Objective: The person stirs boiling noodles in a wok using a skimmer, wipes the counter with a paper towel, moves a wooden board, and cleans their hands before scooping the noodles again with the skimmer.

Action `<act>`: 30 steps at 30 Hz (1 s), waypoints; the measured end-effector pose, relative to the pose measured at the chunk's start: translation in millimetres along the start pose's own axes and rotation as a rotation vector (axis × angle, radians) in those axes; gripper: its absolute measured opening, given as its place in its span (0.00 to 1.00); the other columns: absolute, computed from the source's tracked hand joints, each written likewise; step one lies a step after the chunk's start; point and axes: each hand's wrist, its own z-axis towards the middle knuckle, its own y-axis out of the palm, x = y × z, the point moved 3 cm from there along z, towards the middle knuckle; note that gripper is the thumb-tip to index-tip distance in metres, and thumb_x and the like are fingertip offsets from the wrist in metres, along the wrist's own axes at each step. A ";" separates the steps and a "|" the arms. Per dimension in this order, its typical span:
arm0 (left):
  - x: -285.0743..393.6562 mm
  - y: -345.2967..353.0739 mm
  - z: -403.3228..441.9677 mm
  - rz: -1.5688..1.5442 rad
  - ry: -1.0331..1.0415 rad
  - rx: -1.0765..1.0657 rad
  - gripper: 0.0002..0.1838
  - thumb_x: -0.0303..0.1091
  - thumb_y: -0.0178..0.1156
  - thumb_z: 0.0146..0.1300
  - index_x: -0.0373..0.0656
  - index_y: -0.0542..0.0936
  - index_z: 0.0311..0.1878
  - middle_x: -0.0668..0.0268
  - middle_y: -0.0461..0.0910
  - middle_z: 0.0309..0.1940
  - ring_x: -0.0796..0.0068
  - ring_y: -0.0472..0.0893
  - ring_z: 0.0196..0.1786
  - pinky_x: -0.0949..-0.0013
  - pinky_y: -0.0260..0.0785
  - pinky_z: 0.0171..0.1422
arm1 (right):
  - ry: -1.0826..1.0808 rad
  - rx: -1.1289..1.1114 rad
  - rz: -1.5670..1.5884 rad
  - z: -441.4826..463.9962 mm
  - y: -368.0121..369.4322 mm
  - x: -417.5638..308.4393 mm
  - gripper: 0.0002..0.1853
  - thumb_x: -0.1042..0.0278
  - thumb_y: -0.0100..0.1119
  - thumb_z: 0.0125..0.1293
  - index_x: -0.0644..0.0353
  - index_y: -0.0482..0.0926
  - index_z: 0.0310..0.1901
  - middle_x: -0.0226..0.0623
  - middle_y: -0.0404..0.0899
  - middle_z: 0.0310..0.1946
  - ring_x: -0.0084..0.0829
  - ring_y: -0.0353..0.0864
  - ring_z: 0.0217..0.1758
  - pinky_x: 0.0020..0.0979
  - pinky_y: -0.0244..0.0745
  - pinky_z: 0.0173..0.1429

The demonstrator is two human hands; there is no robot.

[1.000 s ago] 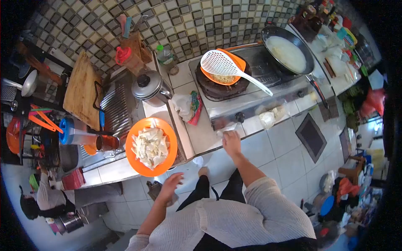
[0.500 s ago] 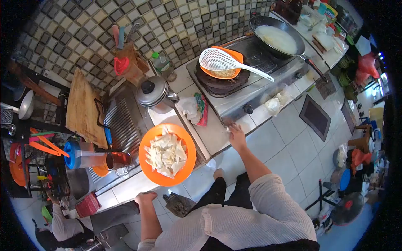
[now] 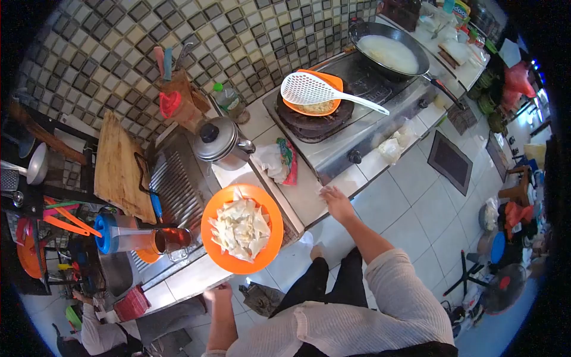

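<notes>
The white, square-tiled countertop [image 3: 300, 199] lies before the flat steel stove [image 3: 372, 113], its edge at the right hand's [image 3: 334, 201] loosely bent fingers; I cannot tell whether they grip anything. The left hand [image 3: 220, 291], spread a second ago, now looks curled near the round orange plate [image 3: 270, 253] of thin, pale pieces [image 3: 241, 229], its grasp unclear.

Pale ribbed knit top [image 3: 357, 327], black trousers [image 3: 346, 276].
Right sleeve [image 3: 392, 282] ends near elbow; narrow strip [image 3: 301, 324] mid-top; trousers below top.

Orange plate [image 3: 229, 264], white counter [image 3: 295, 201], white skimmer [image 3: 309, 89], black wok [image 3: 421, 55], grey-cream checkered wall [image 3: 250, 41]
</notes>
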 end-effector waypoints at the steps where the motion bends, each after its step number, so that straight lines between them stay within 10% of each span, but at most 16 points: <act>1: -23.0 -17.3 10.7 -0.016 -0.142 0.022 0.15 0.48 0.41 0.61 0.50 0.73 0.33 0.71 0.72 0.27 0.74 0.71 0.30 0.67 0.64 0.32 | -0.010 0.030 -0.073 -3.2 -12.2 7.6 0.15 0.79 0.48 0.55 0.58 0.77 0.44 0.37 0.74 0.52 0.36 0.66 0.64 0.41 0.57 0.69; 5: -201.7 -45.7 30.9 0.386 -0.699 -0.389 0.07 0.32 0.50 0.59 0.40 0.75 0.35 0.62 0.77 0.32 0.63 0.76 0.41 0.58 0.70 0.49 | 0.107 0.158 -0.090 -8.1 -32.4 37.8 0.19 0.79 0.48 0.55 0.59 0.75 0.50 0.38 0.73 0.55 0.37 0.65 0.64 0.41 0.56 0.69; 11: -388.0 75.7 -28.8 0.435 -0.881 -0.729 0.18 0.36 0.46 0.64 0.33 0.72 0.50 0.53 0.74 0.51 0.51 0.72 0.57 0.53 0.65 0.63 | 0.066 0.035 -0.084 6.4 -6.0 10.9 0.24 0.80 0.46 0.53 0.59 0.72 0.54 0.38 0.74 0.53 0.37 0.68 0.62 0.41 0.57 0.69; 16: -423.9 113.4 -32.7 0.451 -0.912 -0.790 0.25 0.49 0.45 0.66 0.38 0.70 0.55 0.60 0.78 0.47 0.55 0.76 0.53 0.55 0.69 0.59 | -0.098 -0.121 0.051 11.4 -12.3 3.2 0.24 0.81 0.47 0.48 0.58 0.76 0.50 0.36 0.74 0.53 0.35 0.68 0.61 0.40 0.57 0.69; 30: -451.6 113.1 -8.6 -0.190 -0.695 -0.705 0.17 0.43 0.49 0.65 0.42 0.73 0.52 0.62 0.77 0.48 0.68 0.78 0.50 0.68 0.73 0.54 | -0.148 -0.194 0.234 -31.7 9.4 -25.0 0.20 0.78 0.51 0.51 0.60 0.76 0.49 0.37 0.74 0.53 0.36 0.66 0.64 0.41 0.58 0.69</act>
